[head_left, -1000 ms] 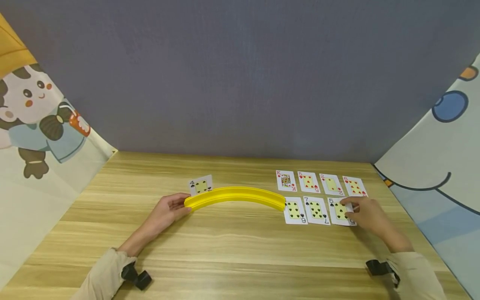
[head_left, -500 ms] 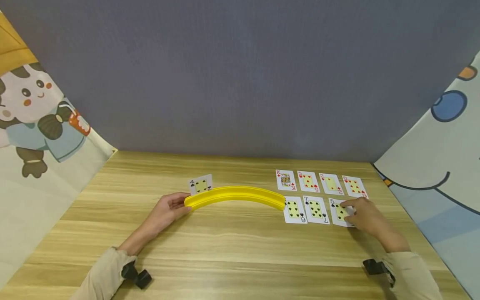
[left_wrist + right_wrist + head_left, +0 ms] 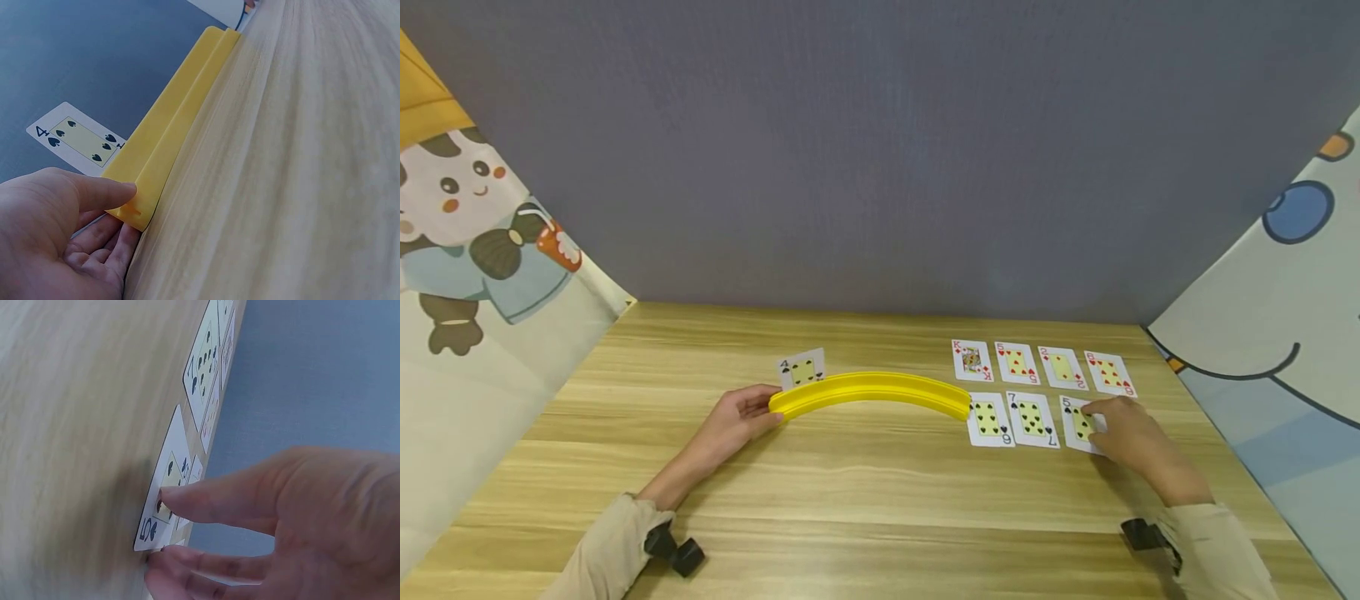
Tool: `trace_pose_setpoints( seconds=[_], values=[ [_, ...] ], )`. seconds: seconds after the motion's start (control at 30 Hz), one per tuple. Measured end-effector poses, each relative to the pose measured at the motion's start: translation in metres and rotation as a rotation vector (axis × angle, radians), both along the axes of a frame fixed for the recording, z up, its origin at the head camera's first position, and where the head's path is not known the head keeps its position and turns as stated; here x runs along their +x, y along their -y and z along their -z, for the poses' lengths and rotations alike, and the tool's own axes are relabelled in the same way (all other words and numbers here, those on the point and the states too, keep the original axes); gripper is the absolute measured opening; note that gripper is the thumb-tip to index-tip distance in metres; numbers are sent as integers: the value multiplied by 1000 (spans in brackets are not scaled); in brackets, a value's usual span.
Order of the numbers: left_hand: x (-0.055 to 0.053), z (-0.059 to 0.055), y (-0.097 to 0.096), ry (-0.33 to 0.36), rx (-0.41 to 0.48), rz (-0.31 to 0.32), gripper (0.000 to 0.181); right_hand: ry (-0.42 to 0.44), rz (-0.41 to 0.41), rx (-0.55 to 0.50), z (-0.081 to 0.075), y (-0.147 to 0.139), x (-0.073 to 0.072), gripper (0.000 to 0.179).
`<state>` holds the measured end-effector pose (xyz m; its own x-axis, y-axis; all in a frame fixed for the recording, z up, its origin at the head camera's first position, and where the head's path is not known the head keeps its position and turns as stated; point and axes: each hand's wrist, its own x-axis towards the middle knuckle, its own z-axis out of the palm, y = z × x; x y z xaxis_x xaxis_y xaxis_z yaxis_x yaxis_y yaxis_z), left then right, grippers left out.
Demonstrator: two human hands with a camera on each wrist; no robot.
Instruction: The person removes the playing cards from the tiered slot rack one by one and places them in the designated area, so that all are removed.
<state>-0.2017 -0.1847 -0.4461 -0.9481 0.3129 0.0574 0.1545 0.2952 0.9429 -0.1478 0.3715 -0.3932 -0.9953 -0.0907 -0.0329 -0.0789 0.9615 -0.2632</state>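
Observation:
At its left end, a curved yellow card holder is gripped by my left hand, thumb on the front face. A four of spades stands in the holder near that hand. On the right, my right hand pinches the right edge of a five of spades. In the right wrist view, the thumb lies on the card's face and the other fingers are at its edge, partly hidden. A seven of spades and a six of spades lie to its left.
Behind the spades lie a king of diamonds, a five of hearts, a two of diamonds and another red card. The holder's right end meets the six. A grey wall backs the wooden table.
The right hand has shifted slightly left along the five of spades, covering its lower right corner. That card has moved slightly right. The left hand and the holder have stayed put.

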Motion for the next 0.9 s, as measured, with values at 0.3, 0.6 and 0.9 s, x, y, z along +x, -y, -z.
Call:
trace_pose_setpoints(
  seconds=[0.3, 0.6, 0.9],
  values=[
    [0, 0, 0, -3, 3, 2, 41, -20, 20, -6, -1, 4, 2, 43],
    [1, -4, 1, -2, 7, 13, 41, -163, 2, -83, -14, 20, 6, 39],
    [1, 0, 1, 2, 3, 6, 46, -301, -84, -86, -25, 42, 9, 35]
  ],
)
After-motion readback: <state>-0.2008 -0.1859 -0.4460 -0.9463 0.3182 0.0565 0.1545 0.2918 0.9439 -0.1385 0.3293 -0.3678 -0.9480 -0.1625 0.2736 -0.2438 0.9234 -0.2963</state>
